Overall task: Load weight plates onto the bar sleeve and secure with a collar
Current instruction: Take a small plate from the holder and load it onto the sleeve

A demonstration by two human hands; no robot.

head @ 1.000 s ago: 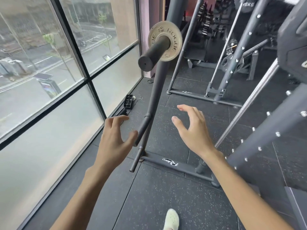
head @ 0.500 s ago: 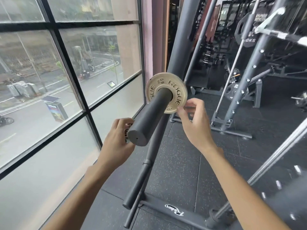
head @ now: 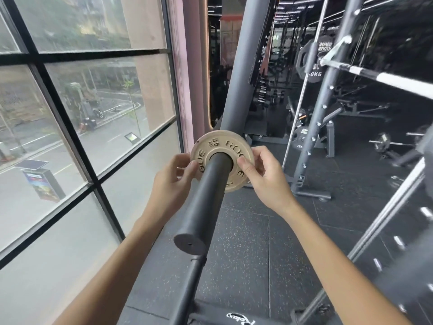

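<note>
A small tan weight plate (head: 218, 143) marked ROGUE sits on the black bar sleeve (head: 203, 202), which points toward me with its round end near the middle of the view. My left hand (head: 172, 181) pinches the plate's left edge, thumb on its face. My right hand (head: 262, 177) grips the plate's right edge, thumb pressed on the face beside the sleeve. No collar is in view.
A large window (head: 77, 127) runs along the left. A grey upright (head: 243, 66) stands behind the plate. A rack post with holes (head: 321, 109) and a chrome bar (head: 384, 80) are at the right. Black rubber floor (head: 257, 254) lies below.
Both hands rose from below the sleeve and closed on the plate's two edges. The view tilted up and moved closer to the sleeve.
</note>
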